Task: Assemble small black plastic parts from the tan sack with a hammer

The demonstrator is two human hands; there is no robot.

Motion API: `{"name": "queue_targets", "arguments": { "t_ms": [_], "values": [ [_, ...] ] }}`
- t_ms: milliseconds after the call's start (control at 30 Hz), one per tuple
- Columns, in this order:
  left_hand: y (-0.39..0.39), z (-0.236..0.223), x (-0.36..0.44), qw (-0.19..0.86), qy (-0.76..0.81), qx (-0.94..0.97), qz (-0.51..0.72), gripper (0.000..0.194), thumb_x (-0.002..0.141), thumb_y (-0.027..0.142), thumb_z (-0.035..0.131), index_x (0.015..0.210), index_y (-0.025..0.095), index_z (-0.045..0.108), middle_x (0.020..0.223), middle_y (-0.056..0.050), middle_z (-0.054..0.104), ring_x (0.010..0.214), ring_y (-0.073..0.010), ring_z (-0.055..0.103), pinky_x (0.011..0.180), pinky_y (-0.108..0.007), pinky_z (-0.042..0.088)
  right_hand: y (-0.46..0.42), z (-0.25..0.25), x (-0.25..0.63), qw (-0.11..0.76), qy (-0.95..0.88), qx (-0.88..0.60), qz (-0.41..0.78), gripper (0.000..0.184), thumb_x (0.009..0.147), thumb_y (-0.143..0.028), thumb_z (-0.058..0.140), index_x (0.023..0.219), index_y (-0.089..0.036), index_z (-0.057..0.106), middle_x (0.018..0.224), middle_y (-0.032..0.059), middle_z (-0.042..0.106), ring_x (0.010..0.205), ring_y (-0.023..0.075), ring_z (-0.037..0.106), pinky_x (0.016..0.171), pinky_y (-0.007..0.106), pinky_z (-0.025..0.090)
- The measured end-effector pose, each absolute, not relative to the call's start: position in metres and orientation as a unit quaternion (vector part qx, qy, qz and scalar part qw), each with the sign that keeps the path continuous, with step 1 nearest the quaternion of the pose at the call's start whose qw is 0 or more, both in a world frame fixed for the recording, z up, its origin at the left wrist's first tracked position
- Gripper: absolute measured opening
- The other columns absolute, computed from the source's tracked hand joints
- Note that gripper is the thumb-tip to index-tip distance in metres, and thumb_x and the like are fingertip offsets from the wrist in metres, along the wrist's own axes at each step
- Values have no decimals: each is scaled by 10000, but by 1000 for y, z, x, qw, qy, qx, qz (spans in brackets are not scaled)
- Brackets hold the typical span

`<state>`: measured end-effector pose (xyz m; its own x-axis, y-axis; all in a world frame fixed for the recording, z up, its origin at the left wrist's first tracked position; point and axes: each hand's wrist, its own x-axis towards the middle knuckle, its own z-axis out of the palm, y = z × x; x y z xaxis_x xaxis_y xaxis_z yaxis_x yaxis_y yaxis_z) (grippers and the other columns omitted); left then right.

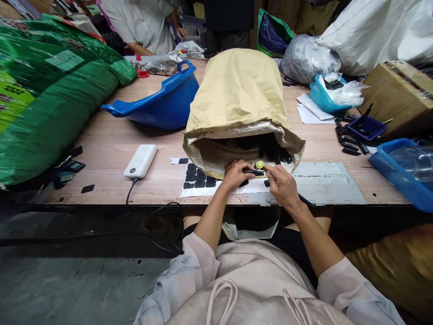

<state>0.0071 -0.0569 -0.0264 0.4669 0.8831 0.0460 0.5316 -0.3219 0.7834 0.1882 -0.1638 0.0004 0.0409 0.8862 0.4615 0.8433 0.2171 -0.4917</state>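
My left hand (236, 174) is closed on a slim black piece (254, 172), held level just before the mouth of a tan woven sack (240, 90). Beside it, my right hand (283, 186) pinches a small item with a round yellow-green face (260, 164); its exact kind is too small to tell. The two held things are close together, and I cannot tell whether they touch. Black pieces (274, 151) lie inside the sack, which rests on its side with its opening toward me. Under my hands is a white sheet of black rounded-square stickers (199, 178).
A blue basin (162, 101) and a white power bank (140, 161) with a cable are left of the sack. A large green bag (67, 85) fills the far left. Right are a grey plastic sheet (328, 180), a purple tray (367, 130) and a carton (399, 97). People are across the table.
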Motion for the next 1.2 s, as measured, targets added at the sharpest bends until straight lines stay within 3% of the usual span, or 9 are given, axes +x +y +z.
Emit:
{"name": "queue_targets", "arguments": {
  "t_ms": [200,367,700,800,900,1033,1100,1200],
  "values": [
    [-56,-28,8,351,462,778,241,180,761,255,863,936,270,822,928,-6,725,1014,-233,621,954,-352,462,-164,-10,190,317,-699,-640,14,331,1026,-244,491,1262,-266,723,968,38,707,885,183,673,733,274,513],
    [-56,-30,7,341,454,788,239,174,762,272,861,930,262,818,948,-9,732,998,-234,620,941,-354,468,-158,-5,203,326,-685,-651,-12,352,1035,-245,473,1301,-253,703,1038,46,718,952,185,664,786,274,500],
    [-51,-32,7,302,444,814,221,151,820,321,810,951,247,794,940,-20,712,986,-240,603,955,-372,457,-152,-40,236,248,-691,-669,-117,307,1011,-232,501,1191,-229,750,953,76,692,896,224,564,800,334,440],
    [-64,-22,2,329,430,802,253,120,870,313,748,948,225,770,950,-36,705,968,-236,595,949,-374,459,-153,-42,236,244,-692,-670,-117,307,1016,-245,495,1196,-231,744,962,77,683,899,224,552,789,335,427],
    [-101,-9,-10,430,365,772,294,195,937,353,665,1027,202,749,1011,-52,715,962,-219,613,911,-342,472,-154,-41,234,240,-693,-671,-114,310,1017,-255,493,1211,-235,733,963,75,674,903,227,541,793,339,418],
    [-164,-11,-24,606,213,753,142,323,958,467,647,1073,183,751,934,-38,733,822,-175,640,766,-269,480,-155,-40,233,232,-688,-676,-121,305,1013,-254,497,1207,-230,732,967,78,671,915,235,538,799,344,408],
    [-184,-28,-24,596,207,775,40,310,941,460,669,1069,193,760,916,-35,747,813,-178,658,755,-260,479,-155,-40,233,229,-688,-678,-122,305,1008,-245,502,1208,-228,731,965,78,668,917,235,538,798,344,405],
    [-192,-66,-15,493,331,801,-80,288,948,406,640,1150,235,752,1066,-63,776,988,-242,712,837,-293,509,-154,-40,233,230,-689,-677,-117,307,1002,-237,507,1215,-226,729,962,77,664,918,234,535,800,344,406]
  ]
}}
